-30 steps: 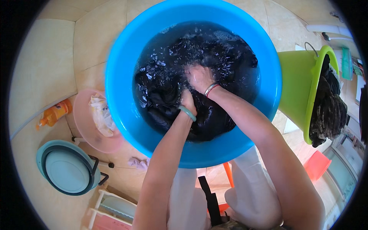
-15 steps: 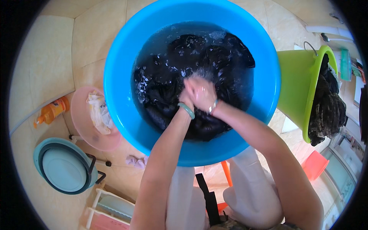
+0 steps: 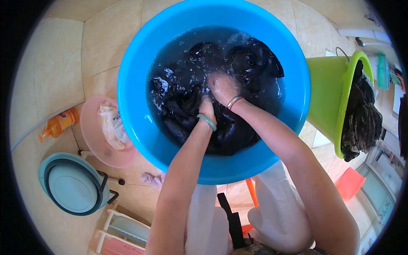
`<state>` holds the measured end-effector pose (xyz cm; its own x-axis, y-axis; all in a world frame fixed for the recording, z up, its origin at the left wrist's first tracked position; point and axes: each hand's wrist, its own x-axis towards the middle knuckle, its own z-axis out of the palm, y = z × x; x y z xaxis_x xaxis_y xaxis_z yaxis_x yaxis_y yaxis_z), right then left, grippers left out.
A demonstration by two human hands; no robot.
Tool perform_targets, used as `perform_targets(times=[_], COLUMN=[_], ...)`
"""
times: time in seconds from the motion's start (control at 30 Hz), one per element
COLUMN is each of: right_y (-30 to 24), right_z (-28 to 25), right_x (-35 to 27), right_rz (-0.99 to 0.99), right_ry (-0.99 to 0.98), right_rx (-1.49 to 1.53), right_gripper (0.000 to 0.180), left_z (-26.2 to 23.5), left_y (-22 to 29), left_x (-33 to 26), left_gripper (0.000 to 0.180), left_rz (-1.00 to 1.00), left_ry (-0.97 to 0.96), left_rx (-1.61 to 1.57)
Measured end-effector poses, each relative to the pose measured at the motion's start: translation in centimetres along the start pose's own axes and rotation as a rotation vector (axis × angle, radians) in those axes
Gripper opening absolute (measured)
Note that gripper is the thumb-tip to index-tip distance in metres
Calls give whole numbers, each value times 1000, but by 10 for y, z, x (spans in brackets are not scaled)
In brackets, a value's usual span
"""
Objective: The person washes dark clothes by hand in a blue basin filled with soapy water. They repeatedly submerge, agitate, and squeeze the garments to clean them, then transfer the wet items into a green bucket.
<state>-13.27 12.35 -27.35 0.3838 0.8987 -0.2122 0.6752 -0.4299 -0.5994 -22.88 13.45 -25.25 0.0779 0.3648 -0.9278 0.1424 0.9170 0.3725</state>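
A big blue basin (image 3: 137, 140) holds dark water with black cloth (image 3: 182, 106) soaking in it, partly above the surface. Both hands are in the middle of the basin. A green bangle circles the wrist of my left hand (image 3: 207, 108), which is closed on a fold of the wet cloth, its fingertips under water. Slightly beyond and to the right, my right hand (image 3: 224, 88), with a silver bangle and a red band at the wrist, is curled against the same cloth. Water covers its fingers in part.
On the right a lime-green bucket (image 3: 325, 91) lies tilted, dark cloth (image 3: 361, 121) spilling out. At left are a pink basin (image 3: 91, 127) with white cloth, an orange pump bottle (image 3: 59, 124) and a teal basin (image 3: 72, 187). A red container (image 3: 350, 183) stands at lower right.
My hands were pressed together with water splashing. Now they are a little apart and lower in the water, the right one turned knuckles up. The basin appears shifted slightly.
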Motion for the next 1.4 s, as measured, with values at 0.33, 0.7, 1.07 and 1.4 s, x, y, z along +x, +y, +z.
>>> perform_targets(times=[0.33,0.7,1.07,1.4], right_y=[-64,-16,8,-14], right_z=[-24,-10,0,-10], right_x=[-88,-11,-23,5], right_rz=[-378,-69,-46,142], right_ry=[125,188,37,-195], right_rx=[303,-45,-35,-55], right_gripper=[27,20,24,31], left_z=[-38,-1,8,-10], left_y=[-46,-13,-4,-22], left_x=[55,18,5,35], left_gripper=[49,55,58,59], left_rz=[127,114,16,112], left_ry=[-757,-204,-67,-47], left_rx=[-386,36,164,-62])
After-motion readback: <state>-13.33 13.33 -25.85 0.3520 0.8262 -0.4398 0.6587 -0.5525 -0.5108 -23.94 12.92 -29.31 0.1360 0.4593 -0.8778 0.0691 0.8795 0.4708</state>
